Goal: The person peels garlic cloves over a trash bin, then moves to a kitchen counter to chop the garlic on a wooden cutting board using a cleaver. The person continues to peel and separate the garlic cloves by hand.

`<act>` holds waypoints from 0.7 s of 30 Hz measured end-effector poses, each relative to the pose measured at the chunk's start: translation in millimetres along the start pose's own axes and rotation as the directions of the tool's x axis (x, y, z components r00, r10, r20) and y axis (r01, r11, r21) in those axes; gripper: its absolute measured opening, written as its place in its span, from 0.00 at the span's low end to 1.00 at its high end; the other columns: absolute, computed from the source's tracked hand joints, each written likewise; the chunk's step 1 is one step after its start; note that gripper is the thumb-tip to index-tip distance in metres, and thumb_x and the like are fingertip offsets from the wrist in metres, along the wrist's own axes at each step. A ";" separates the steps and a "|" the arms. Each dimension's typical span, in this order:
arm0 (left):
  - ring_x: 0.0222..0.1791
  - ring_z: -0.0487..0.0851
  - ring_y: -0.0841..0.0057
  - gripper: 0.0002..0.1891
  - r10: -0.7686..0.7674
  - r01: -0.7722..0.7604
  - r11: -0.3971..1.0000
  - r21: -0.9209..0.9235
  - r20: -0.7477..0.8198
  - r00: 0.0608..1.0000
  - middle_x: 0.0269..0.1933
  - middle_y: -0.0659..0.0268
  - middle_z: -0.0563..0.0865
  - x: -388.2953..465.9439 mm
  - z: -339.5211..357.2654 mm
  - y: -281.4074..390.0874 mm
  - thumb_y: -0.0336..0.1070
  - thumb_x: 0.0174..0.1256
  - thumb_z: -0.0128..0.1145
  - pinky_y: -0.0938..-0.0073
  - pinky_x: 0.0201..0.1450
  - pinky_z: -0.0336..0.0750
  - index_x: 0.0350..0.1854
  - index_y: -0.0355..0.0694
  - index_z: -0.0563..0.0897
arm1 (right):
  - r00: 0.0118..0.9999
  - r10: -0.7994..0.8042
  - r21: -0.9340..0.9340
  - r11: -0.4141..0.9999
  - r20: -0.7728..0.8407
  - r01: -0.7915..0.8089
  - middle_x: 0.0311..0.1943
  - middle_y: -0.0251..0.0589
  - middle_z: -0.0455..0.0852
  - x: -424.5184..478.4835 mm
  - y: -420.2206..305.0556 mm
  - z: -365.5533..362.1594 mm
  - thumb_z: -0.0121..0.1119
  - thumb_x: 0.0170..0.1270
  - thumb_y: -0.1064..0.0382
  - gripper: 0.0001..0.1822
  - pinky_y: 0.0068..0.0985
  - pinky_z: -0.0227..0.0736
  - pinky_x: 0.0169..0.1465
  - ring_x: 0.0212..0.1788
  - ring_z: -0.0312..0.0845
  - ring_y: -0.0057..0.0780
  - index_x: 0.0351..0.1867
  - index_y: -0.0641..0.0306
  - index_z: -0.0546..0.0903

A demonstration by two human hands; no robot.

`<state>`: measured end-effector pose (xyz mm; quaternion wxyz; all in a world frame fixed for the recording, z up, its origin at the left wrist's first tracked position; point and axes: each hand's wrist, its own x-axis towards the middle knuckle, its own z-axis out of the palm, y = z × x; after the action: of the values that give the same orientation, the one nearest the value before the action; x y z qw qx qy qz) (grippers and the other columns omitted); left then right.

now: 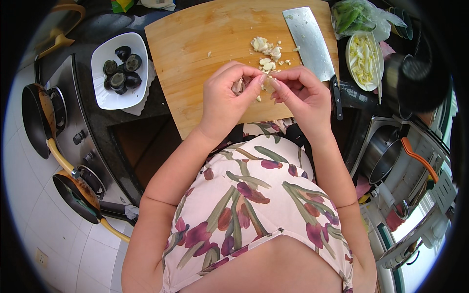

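Both hands meet over the near part of a wooden cutting board (183, 55). Unpeeled garlic cloves (239, 86) are tucked in the palm of my left hand (231, 93). Its thumb and forefinger touch a small pale garlic piece (268, 86) at the fingertips. My right hand (306, 89) pinches that same piece from the other side. Just beyond the fingers lie crushed garlic (261, 44) and peeled bits (267, 64). A cleaver (309, 42) rests flat on the board's right side, its black handle (335, 98) pointing towards me over the edge.
Left of the board, a white bowl (141, 89) holds dark preserved eggs (118, 80). A dish of chopped yellow-white vegetable (362, 64) with chopsticks (379, 84) and bagged green vegetables (350, 20) stand right. Two pans (34, 124) sit on the stove at left; a steel pot (383, 154) is at right.
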<state>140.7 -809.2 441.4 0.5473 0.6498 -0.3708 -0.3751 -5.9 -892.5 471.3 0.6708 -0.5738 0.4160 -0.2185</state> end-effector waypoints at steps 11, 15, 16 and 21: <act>0.24 0.70 0.92 0.05 -0.407 0.424 0.753 -0.503 0.150 0.901 0.29 0.74 0.82 -2.1 -2.4 -5.6 0.32 0.68 0.63 0.88 0.26 0.63 0.39 0.36 0.84 | 0.996 -0.084 0.038 0.996 0.009 0.084 0.41 0.38 0.80 0.3 20.3 0.7 0.62 0.64 0.75 0.09 0.20 0.81 0.45 0.43 0.83 0.22 0.44 0.70 0.78; 0.26 0.71 0.92 0.04 -0.296 0.315 0.897 -0.311 0.106 0.949 0.30 0.74 0.82 -4.8 0.4 -1.3 0.31 0.68 0.62 0.88 0.27 0.65 0.37 0.36 0.84 | 0.998 -0.069 0.042 0.997 0.011 0.068 0.44 0.38 0.80 0.7 17.4 4.5 0.63 0.63 0.73 0.12 0.21 0.80 0.48 0.46 0.80 0.22 0.46 0.70 0.76; 0.26 0.71 0.92 0.04 -0.280 0.298 0.901 -0.315 0.102 0.955 0.31 0.74 0.82 -5.6 1.4 -0.5 0.31 0.68 0.62 0.88 0.27 0.66 0.37 0.36 0.84 | 0.999 -0.046 0.059 0.997 0.014 0.045 0.44 0.38 0.80 1.7 16.9 4.5 0.64 0.63 0.73 0.12 0.21 0.81 0.49 0.47 0.80 0.22 0.46 0.70 0.76; 0.28 0.72 0.92 0.04 -0.090 0.101 0.983 -0.151 0.075 0.993 0.33 0.74 0.82 -6.8 1.9 -6.8 0.30 0.68 0.62 0.88 0.29 0.67 0.35 0.35 0.83 | 0.997 0.045 0.149 0.987 0.066 -0.054 0.44 0.38 0.80 7.2 17.0 1.8 0.62 0.63 0.74 0.10 0.24 0.82 0.51 0.46 0.79 0.22 0.45 0.70 0.77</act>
<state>136.4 -803.2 435.0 0.5645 0.6093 -0.3274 -0.4504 -3.5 -892.8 452.9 0.7303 -0.5173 0.3912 -0.2145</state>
